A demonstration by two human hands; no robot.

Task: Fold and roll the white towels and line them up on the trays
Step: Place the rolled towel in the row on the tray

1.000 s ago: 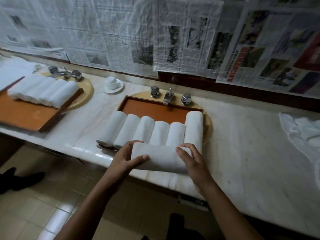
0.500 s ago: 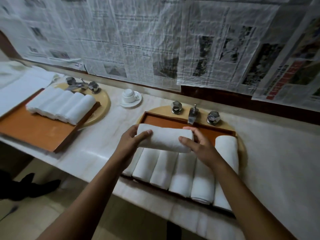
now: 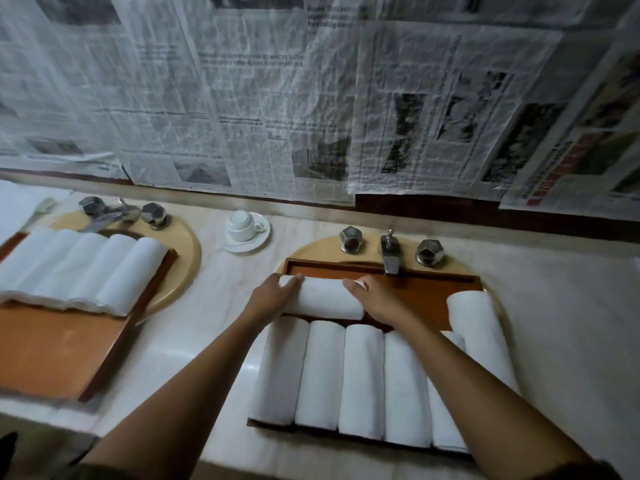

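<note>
Left hand (image 3: pixel 273 296), right hand (image 3: pixel 375 301) grip rolled towel (image 3: pixel 325 299); whether it touches tray (image 3: pixel 433 292), unclear.

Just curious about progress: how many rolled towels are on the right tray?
7. Six lie side by side in the near row, one partly hidden under the right forearm; the seventh towel lies crosswise behind them, gripped by the left hand and right hand.

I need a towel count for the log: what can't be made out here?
Head view only:
Fifth towel in the near row: mostly under the right forearm.
Left tray: cut by the frame's left edge, towels there uncountable.
Newspaper print: too small, blurred.
</note>
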